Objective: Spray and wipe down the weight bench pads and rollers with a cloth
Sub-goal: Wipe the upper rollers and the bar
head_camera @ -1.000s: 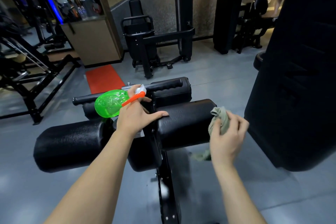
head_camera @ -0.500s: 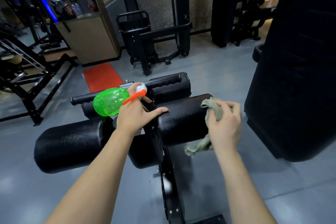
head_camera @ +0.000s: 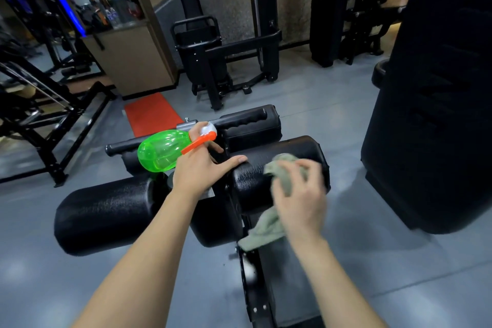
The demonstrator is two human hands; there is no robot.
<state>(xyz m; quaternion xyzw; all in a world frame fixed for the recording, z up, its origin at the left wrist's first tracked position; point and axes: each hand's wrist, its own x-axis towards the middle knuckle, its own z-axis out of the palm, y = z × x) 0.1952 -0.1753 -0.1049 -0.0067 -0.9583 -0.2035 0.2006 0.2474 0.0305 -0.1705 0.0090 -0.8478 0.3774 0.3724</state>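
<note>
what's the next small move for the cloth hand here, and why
Probably sweep the green cloth along the right roller toward its outer end: the right hand presses it on the roller's top, and the left hand, gripping the spray bottle, rests its thumb on the roller.

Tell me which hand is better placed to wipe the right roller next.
Right. The right hand grips the cloth on the right roller; the left hand holds the spray bottle.
</note>
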